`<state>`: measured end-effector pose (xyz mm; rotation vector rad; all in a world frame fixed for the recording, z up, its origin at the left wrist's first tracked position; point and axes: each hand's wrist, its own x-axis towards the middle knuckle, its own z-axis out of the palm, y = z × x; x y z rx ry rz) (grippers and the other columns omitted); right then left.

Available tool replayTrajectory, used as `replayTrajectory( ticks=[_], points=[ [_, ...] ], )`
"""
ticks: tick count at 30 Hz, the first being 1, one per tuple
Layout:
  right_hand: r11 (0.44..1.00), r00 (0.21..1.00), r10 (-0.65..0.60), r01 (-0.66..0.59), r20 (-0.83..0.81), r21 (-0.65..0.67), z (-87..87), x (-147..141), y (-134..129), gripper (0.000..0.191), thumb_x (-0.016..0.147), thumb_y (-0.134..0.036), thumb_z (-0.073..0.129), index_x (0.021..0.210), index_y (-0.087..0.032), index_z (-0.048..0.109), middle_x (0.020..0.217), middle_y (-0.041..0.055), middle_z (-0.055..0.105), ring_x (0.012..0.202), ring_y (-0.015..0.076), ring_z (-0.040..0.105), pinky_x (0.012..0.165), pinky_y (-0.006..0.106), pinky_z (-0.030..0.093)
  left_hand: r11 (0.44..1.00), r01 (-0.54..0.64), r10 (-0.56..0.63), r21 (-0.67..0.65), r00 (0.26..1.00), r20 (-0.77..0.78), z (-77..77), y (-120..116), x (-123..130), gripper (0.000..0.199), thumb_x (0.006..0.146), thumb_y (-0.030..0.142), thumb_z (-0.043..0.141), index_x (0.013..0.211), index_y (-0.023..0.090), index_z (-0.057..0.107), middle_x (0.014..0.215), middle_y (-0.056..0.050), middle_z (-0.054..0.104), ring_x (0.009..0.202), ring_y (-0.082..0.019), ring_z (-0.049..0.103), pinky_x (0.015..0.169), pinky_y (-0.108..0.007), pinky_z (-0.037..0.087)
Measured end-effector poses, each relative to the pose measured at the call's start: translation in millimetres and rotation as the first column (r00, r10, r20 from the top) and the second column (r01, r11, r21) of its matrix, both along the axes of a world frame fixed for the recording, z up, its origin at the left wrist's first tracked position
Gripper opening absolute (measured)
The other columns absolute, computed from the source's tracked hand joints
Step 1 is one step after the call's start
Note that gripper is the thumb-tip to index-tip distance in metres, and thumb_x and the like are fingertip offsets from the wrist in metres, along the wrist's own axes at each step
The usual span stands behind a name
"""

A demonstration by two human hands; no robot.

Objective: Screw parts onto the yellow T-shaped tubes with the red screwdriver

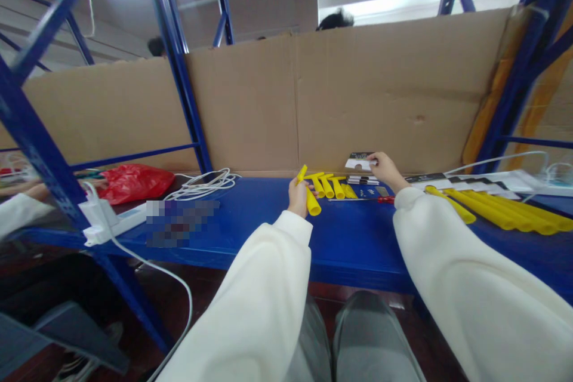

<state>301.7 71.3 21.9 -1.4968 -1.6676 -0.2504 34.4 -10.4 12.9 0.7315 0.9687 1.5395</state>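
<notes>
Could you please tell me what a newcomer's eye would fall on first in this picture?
Probably the bright yellow: a yellow piece in the left hand, T-shaped pieces beside it, and long tubes farther right on the blue table. The red bag toward the left also stands out, as does the card in the right hand.

Your left hand (298,196) covers the middle of its yellow tubular plastic piece (314,205). Print on the black-and-white card (357,163) in your right hand (384,168) is too small to read. A pixelated patch (181,224) masks part of the blue metal bench (244,203). The right edge cuts off the outermost long yellow tube (548,216); the brown cardboard panel (380,89) hides people below their dark hair (336,19).
</notes>
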Motion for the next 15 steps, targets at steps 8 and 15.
replayTrajectory(
  ticks=[8,15],
  points=[
    [0.948,0.882,-0.052,0.191,0.468,-0.256,-18.8,-4,-11,0.039,0.081,-0.003,0.05,0.113,-0.015,0.071,0.117,0.0199,0.066,0.104,0.0277,0.063,0.089,0.037,0.046,0.999,0.027,-0.028,-0.023,0.999,-0.019,2.5,-6,4,0.058,0.083,0.012,0.052,0.14,0.022,0.046,0.068,0.003,0.06,0.038,-0.009,0.049,0.047,-0.023,0.046],
    [0.96,0.842,-0.11,0.227,0.528,-0.162,-9.0,-6,-22,0.033,0.087,-0.005,0.047,0.096,-0.015,0.078,0.107,0.0223,0.066,0.112,0.032,0.06,0.096,0.043,0.044,0.998,0.059,-0.059,-0.023,0.998,-0.022,6.1,-12,6,0.05,0.082,0.007,0.049,0.13,0.019,0.051,0.064,0.004,0.057,0.036,-0.009,0.047,0.042,-0.021,0.041]
  ],
)
